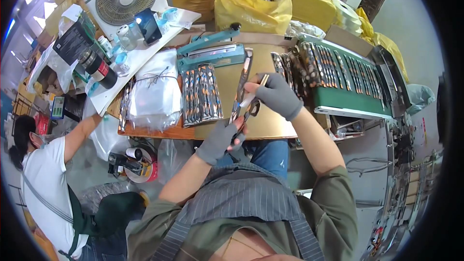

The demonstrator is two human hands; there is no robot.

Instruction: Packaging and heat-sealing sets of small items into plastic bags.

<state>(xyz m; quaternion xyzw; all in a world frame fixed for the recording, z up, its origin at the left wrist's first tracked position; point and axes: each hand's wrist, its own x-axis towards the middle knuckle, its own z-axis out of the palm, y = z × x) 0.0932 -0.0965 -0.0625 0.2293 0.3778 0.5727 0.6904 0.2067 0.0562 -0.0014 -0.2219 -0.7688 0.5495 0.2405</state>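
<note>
My left hand, in a grey fingerless glove, is closed round the lower end of a long narrow dark strip with a shiny patterned surface. The strip stands up and slants away over the table's front edge. Beside its middle is my right hand, gloved the same way, its fingers pinched on a thin pale stick. A small whitish piece shows below those fingertips, against the strip. Between the two hands hangs a dark looped piece; its kind and which hand holds it I cannot tell.
Left on the table lie clear plastic bags and a row of patterned strips. Behind stands a teal bag sealer. More strips fill a green tray at right. A person works at far left.
</note>
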